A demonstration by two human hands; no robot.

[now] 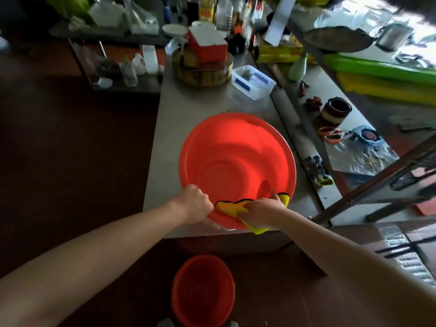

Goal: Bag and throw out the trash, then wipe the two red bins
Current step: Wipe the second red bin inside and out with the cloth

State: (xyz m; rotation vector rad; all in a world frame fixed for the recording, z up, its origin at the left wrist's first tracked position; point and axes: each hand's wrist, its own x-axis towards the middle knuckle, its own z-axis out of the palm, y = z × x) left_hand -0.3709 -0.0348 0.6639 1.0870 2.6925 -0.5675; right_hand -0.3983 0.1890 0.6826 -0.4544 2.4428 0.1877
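Dim overall; daylight enters from the far right, blowing out that corner; floor (pixel 70 149) at left nearly black; edges bowed; far clutter soft.

A grey table (pixel 186 109) carries a big red basin (pixel 236 154), whose near rim passes over the table edge. Behind the basin, at the far end, stand a round wooden block (pixel 203 77) and a clear plastic box (pixel 253 81), the box nearer to the basin. In front of the basin, down on the dark floor (pixel 70 142), stands a red bucket (pixel 203 291).
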